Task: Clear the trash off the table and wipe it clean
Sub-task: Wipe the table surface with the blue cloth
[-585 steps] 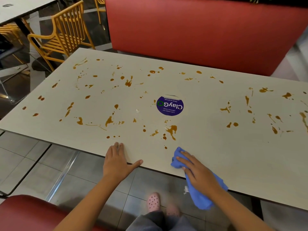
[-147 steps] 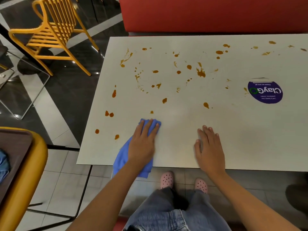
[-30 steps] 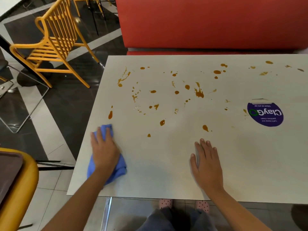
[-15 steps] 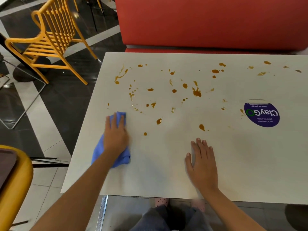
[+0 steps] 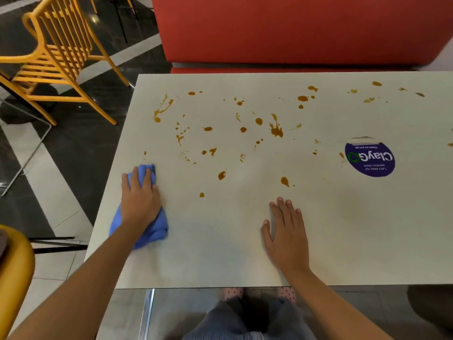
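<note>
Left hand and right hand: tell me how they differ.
The left hand presses a bunched blue cloth onto the table; the right hand lies flat on its bare surface. The left hand is near the table's left edge; the right hand nearer its middle. Both are palm down.

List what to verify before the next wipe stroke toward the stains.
1. Cloth contact: left hand presses the blue cloth onto the table: ok.
2. Bracing: right hand lies flat on the table, apart from the brown stains: ok.
3. Table wiped: brown stains dot the far half: not ok.
4. Cloth underside clean: hidden: cannot tell.
5. Trash gone: the table's right end is out of frame: cannot tell.
</note>
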